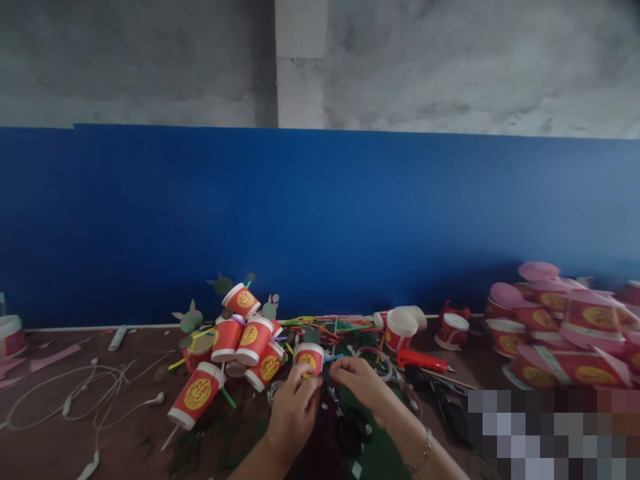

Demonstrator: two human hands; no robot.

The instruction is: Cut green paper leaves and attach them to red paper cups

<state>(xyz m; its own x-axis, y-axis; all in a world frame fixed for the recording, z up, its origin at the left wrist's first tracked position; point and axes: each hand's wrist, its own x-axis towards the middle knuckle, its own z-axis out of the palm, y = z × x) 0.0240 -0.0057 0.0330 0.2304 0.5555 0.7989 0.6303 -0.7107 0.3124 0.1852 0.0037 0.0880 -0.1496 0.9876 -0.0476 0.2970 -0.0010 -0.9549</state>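
Note:
My left hand [296, 403] is closed around a red paper cup [309, 357] with a white rim and a yellow round emblem. A dark green paper cutout [311, 334] shows at the top of this cup. A short blue straw [333, 358] juts out from its right side. Close by, my right hand [361, 381] has thumb and fingers pinched together just below the straw's outer end; what they hold, if anything, is too small to tell. Below and between the hands lie black-handled scissors [353, 427].
Left of my hands is a pile of decorated red cups [255, 339] with animal-shaped cutouts. White earphones [95, 393] lie further left. Coloured straws [340, 325] run along the blue partition [320, 220]. A red-handled tool [424, 361] and stacked pink-topped cups [555, 333] are on the right.

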